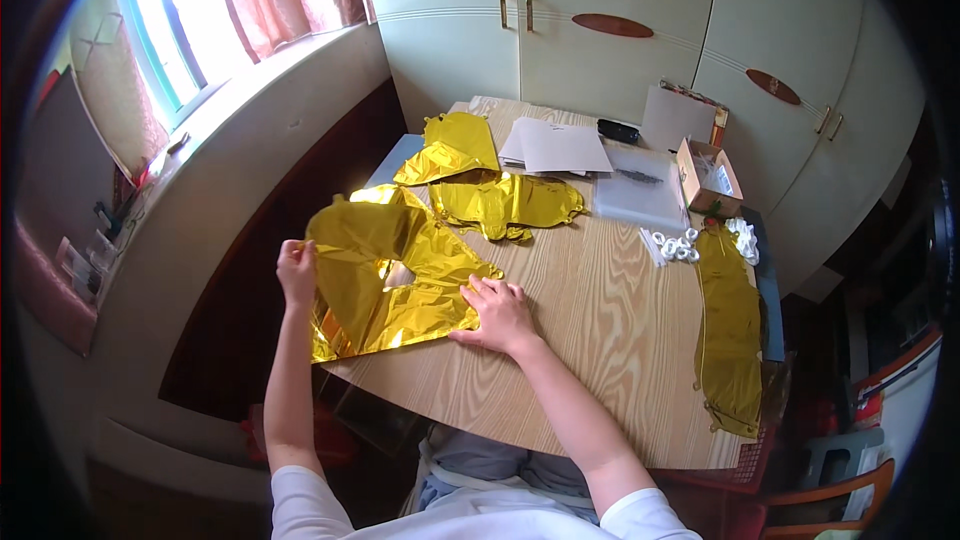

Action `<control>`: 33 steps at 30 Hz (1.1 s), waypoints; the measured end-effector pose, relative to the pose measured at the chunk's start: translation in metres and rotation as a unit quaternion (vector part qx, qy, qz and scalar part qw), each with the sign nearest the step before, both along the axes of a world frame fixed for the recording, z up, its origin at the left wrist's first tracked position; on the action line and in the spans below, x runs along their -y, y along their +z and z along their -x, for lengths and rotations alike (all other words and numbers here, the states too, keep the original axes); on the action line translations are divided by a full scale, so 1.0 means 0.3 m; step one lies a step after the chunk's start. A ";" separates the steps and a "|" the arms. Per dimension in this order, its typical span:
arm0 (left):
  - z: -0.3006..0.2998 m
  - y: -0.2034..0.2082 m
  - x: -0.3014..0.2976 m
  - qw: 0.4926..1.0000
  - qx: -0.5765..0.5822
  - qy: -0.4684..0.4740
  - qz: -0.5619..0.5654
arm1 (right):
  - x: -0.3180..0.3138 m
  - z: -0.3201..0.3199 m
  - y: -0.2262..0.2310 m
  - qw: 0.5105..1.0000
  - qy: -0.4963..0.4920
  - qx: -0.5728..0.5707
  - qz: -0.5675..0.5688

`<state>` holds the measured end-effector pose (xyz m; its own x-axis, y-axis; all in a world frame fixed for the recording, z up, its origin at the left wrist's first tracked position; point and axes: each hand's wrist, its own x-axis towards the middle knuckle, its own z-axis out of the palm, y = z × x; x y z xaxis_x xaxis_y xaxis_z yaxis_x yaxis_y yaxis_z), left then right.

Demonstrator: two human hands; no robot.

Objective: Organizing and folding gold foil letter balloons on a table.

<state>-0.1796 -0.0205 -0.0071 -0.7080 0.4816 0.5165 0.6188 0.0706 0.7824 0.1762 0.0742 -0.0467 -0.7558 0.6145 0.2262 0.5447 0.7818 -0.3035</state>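
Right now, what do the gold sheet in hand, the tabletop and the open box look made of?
Gold sheet: likely metallised plastic film; shiny, sharp creases and glints. Tabletop: wood or wood-look laminate; bold grain, smooth finish. Open box: possibly cardboard or thin wood; matte tan walls.

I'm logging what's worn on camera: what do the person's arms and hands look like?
Short white sleeves leave both forearms bare. The left hand and right hand are ungloved; no watch shows.

From here I count two hands (497, 315), at least three gold foil pieces (730, 330), one bench (590, 300), one open box (712, 202), one black case (618, 130), two brown ovals (612, 26), four cabinet handles (529, 14).
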 end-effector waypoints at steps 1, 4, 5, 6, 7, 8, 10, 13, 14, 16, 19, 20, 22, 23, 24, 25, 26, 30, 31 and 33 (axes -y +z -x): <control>0.036 0.007 0.019 1.000 0.021 0.013 -0.008 | 0.001 -0.002 0.004 1.000 0.000 0.005 -0.001; 0.227 -0.060 0.062 0.994 0.071 -0.013 -0.076 | 0.006 0.004 0.005 1.000 0.002 0.011 -0.005; 0.256 -0.072 0.068 0.994 0.080 -0.014 -0.075 | 0.005 0.000 0.001 1.000 -0.001 0.012 -0.007; 0.295 -0.095 0.075 0.995 0.085 -0.002 -0.056 | 0.005 -0.002 0.001 1.000 -0.002 0.009 -0.010; 0.334 -0.117 0.090 0.995 0.089 0.013 -0.037 | 0.006 0.000 0.005 1.000 0.000 0.004 -0.014; 0.372 -0.138 0.109 0.995 0.092 0.029 -0.019 | 0.010 0.004 0.008 1.000 0.002 -0.001 -0.017; 0.395 -0.165 0.113 0.990 0.120 0.076 -0.015 | 0.005 0.002 -0.011 0.999 -0.005 -0.035 -0.042; 0.415 -0.200 0.159 0.970 0.133 0.157 0.126 | 0.001 0.009 -0.022 0.994 0.003 -0.103 -0.046; 0.413 -0.216 0.176 0.970 0.098 0.169 0.147 | 0.001 0.013 -0.022 0.991 0.010 -0.129 -0.042; 0.336 -0.216 0.144 0.954 -0.024 0.206 0.216 | -0.021 -0.004 -0.034 0.986 0.036 -0.160 0.022; 0.034 -0.072 0.086 0.940 -0.290 0.135 0.119 | -0.042 -0.028 -0.044 0.977 0.061 -0.200 0.046; -0.060 -0.017 0.082 0.954 -0.268 0.034 0.133 | -0.050 -0.025 -0.054 0.976 0.071 -0.202 0.049; -0.245 0.044 0.091 0.956 -0.151 -0.149 0.203 | -0.055 -0.023 -0.064 0.970 0.091 -0.219 0.055; -0.333 0.047 0.090 0.938 -0.055 -0.230 0.253 | -0.060 -0.022 -0.069 0.968 0.087 -0.226 0.068; -0.393 0.035 0.092 0.919 -0.112 -0.271 0.264 | -0.066 -0.013 -0.074 0.965 0.086 -0.233 0.081; -0.446 0.020 0.085 0.894 -0.167 -0.314 0.272 | -0.073 -0.010 -0.077 0.963 0.081 -0.239 0.092; -0.497 0.017 0.073 0.881 -0.214 -0.341 0.248 | -0.073 -0.009 -0.070 0.962 0.080 -0.249 0.081; -0.585 -0.010 0.017 0.865 -0.249 -0.365 0.237 | -0.076 -0.006 -0.065 0.963 0.064 -0.247 0.083; -0.588 -0.015 0.004 0.865 -0.224 -0.375 0.248 | -0.075 -0.005 -0.064 0.964 0.061 -0.247 0.080; -0.589 -0.019 -0.023 0.861 -0.174 -0.393 0.273 | -0.075 -0.004 -0.064 0.965 0.057 -0.244 0.072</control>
